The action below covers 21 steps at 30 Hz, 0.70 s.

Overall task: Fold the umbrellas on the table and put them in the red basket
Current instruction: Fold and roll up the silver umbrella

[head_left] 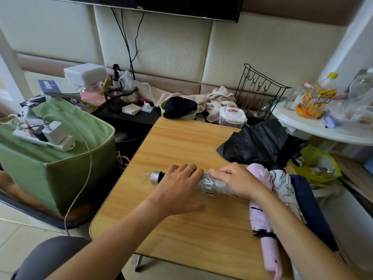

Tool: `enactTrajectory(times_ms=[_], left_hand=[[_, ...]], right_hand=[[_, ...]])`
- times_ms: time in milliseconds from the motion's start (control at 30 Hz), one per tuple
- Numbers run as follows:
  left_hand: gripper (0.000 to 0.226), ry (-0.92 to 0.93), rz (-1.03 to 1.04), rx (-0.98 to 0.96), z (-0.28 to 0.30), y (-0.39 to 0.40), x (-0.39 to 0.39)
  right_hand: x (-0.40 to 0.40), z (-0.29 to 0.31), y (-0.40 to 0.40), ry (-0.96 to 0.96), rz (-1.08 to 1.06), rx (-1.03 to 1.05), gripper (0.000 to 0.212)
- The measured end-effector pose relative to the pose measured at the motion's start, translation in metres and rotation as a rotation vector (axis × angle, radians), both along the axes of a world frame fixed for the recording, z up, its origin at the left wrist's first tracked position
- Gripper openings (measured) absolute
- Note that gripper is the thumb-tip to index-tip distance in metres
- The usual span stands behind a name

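Grip: both hands lie on the silver umbrella [214, 184]; the left hand [179, 184] rests near the handle end with fingers curled over the roll, and the right hand [236, 180] wraps the canopy further along, fingers bent round the fabric.
Silver umbrella: lying across the wooden tabletop [181, 142], collapsed and partly rolled, its silver-capped handle [155, 177] and wrist loop sticking out to the left.
Other umbrellas: a pink one [262, 219], a white patterned one [282, 188] and a navy one [310, 209] lie bunched at the right edge; a black one [260, 142] sits loose and crumpled behind them.
Red basket: not visible in this view.
Step in hand: likely rolling the canopy tight before strapping it.
Risk, unrolling: if either hand eases off, the slick pleats may spring open again.
Risk, crowding: the right forearm crosses the pink umbrella, so a wide movement could nudge it off the edge.
Risk, strap: the closing strap is hidden, so it may get rolled under.
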<state>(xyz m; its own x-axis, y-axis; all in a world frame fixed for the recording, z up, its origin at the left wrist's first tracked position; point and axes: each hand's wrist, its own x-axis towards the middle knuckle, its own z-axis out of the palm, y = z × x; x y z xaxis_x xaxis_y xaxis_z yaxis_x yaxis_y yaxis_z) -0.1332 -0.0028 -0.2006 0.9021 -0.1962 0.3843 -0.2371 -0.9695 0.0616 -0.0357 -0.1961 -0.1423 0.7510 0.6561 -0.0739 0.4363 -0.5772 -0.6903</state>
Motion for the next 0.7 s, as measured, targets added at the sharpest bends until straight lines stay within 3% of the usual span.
enactTrajectory(times_ms=[67,233,300,367,433,500,700], left_hand=[[0.07,-0.011,0.026,0.048,-0.001,-0.002,0.004],[0.036,0.012,0.011,0.02,0.009,0.002,0.009],[0.031,0.052,0.036,0.008,0.013,0.005,0.008],[0.033,0.106,0.075,-0.029,0.015,0.006,0.007],[0.035,0.162,0.099,-0.065,0.017,0.007,0.007],[0.035,0.202,0.111,-0.104,0.019,0.007,0.007],[0.035,0.208,0.107,-0.073,0.021,0.004,0.003]], right_hand=[[-0.002,0.0,0.003,0.018,-0.043,0.006,0.06],[-0.01,0.008,0.006,0.223,-0.167,0.022,0.05],[-0.008,0.008,0.006,0.044,-0.149,0.008,0.041],[-0.007,0.008,0.006,-0.23,-0.086,0.14,0.027],[-0.006,0.008,0.006,-0.387,0.057,0.227,0.017],[-0.006,0.005,0.007,-0.393,0.141,0.16,0.02],[-0.009,0.003,0.014,-0.366,0.128,0.121,0.02]])
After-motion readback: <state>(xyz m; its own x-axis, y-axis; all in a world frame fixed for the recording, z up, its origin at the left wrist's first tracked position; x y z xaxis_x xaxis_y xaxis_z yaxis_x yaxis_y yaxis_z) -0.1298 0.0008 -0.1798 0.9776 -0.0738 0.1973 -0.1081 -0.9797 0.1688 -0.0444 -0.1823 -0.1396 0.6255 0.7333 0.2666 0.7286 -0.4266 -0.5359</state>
